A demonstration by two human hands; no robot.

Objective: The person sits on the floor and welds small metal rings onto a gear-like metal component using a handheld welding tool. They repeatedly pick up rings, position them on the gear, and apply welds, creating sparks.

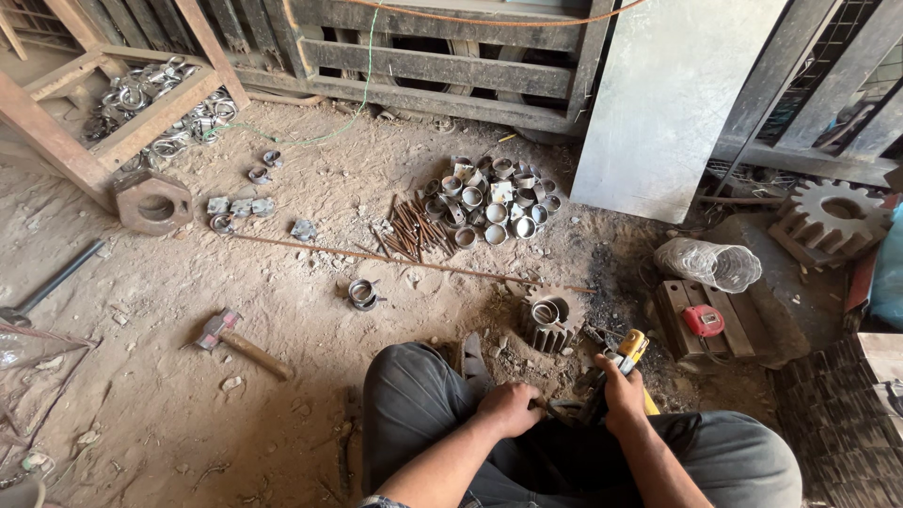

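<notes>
I sit on a dirt floor with my knees up. My right hand (623,388) grips a yellow-handled welding holder (628,350) just in front of my knees. My left hand (508,407) is closed around a thin rod (553,408) that points toward the holder. Right ahead of both hands stands a rusty gear (547,329) with a short metal ring (545,311) resting on top of it.
A heap of short metal rings (494,200) and rusty rods (414,230) lies further ahead, with a long thin bar (395,262) across the floor. A hammer (240,342) lies to the left, a red tape measure (703,321) on a block to the right. A metal sheet (668,103) leans at the back.
</notes>
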